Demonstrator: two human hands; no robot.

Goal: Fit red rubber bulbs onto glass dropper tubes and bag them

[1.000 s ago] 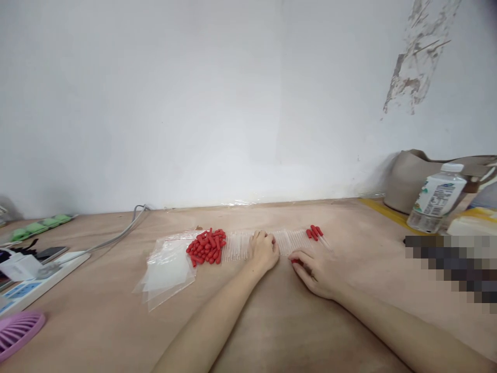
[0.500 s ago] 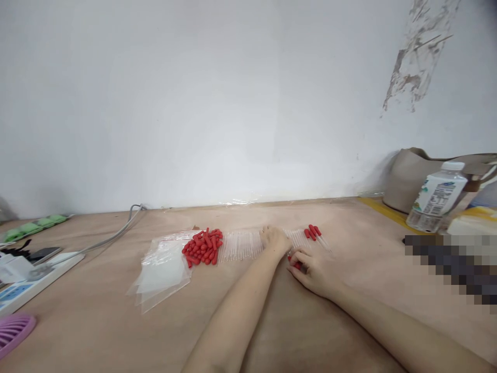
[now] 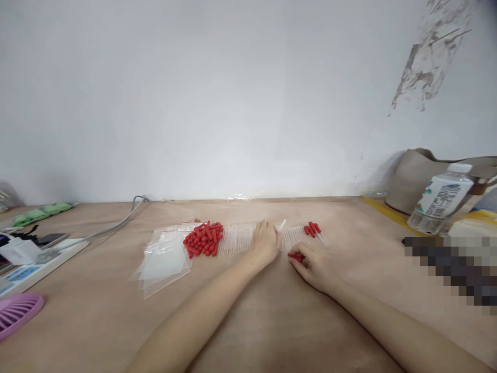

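Clear thin glass dropper tubes (image 3: 235, 239) lie side by side in a row on the table. My left hand (image 3: 266, 242) is closed over the row, and a tilted glass dropper tube (image 3: 283, 224) sticks out by its thumb side. Red rubber bulbs (image 3: 295, 257) are pinched in my right hand (image 3: 315, 265), just in front of the row; how many is hidden. At the row's right end, several tubes have red rubber bulbs (image 3: 311, 229) fitted on their far ends. A heap of loose red bulbs (image 3: 202, 239) lies at the row's left end, partly over clear plastic bags (image 3: 163, 263).
At left are a white power strip (image 3: 42, 265) with a grey cable (image 3: 120, 227), a pink fan-like object (image 3: 19, 313) and green packets (image 3: 42, 212). A plastic bottle (image 3: 440, 199) and a grey-beige bag (image 3: 406, 178) stand at right. A white wall (image 3: 233, 103) rises behind.
My left hand has drawn back slightly, turned, and now has a tilted tube beside it. My right hand stays near the same spot with the red bulbs. The view has shifted slightly.
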